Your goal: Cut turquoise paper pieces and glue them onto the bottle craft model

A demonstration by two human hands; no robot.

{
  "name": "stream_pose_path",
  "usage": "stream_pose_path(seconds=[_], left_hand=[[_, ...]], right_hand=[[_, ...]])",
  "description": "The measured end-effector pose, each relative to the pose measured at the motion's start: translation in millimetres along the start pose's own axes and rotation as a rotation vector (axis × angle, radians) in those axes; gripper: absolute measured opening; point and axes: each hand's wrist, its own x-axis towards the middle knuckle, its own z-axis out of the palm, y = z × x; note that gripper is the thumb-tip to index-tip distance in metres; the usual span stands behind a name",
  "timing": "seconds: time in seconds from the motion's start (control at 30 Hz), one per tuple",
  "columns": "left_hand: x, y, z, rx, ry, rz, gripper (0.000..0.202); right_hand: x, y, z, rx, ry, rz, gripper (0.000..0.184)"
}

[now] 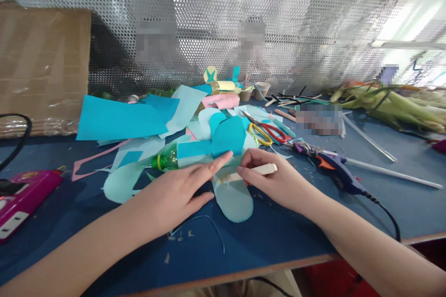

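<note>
A green plastic bottle [167, 161] lies on its side on the blue table [272, 236], wrapped in blue paper with rounded blue flaps [228, 135]. My left hand [181, 190] rests flat with fingers stretched out, the fingertips pressing on the bottle's paper wrap. My right hand [275, 181] is closed in a pinch on a pale wooden stick [259, 170], held against a light blue rounded paper piece [234, 198] under the bottle.
Blue paper sheets and scraps [121, 118] are heaped behind. Scissors [266, 132] and a glue gun [334, 167] with its cord lie to the right, glue sticks [393, 172] beyond. A pink power strip [24, 197] sits left, cardboard [42, 65] behind, green leaves [393, 102] far right.
</note>
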Motion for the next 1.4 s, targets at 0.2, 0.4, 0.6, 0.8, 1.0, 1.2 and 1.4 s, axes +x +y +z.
stream_pose_path(seconds=[0.2,0.4,0.6,0.8,1.0,1.2,1.4], left_hand=[[0.6,0.5,-0.7,-0.012,-0.004,-0.001,0.073],[0.5,1.4,-1.3,-0.011,-0.009,-0.002,0.074],[0.7,0.9,-0.8,-0.017,-0.004,0.001,0.075],[0.4,0.2,-0.3,-0.010,-0.007,0.003,0.075],[1.0,0.9,-0.3,-0.007,-0.003,0.003,0.072],[0.3,0.7,-0.2,-0.007,-0.011,0.000,0.074],[-1.1,0.3,-0.6,-0.006,-0.007,0.000,0.074]], right_hand=[[1.1,-1.5,0.2,0.024,0.003,0.027,0.016],[0.1,0.4,-0.8,0.024,-0.008,0.018,0.015],[0.8,1.2,-1.0,0.032,-0.010,0.012,0.015],[-0.5,1.2,-0.9,0.046,-0.017,0.012,0.015],[0.1,0.9,-0.4,0.046,-0.024,0.006,0.016],[1.1,2.6,-0.9,0.039,-0.017,0.011,0.014],[1.3,4.6,-1.4,0.064,-0.017,0.033,0.015]])
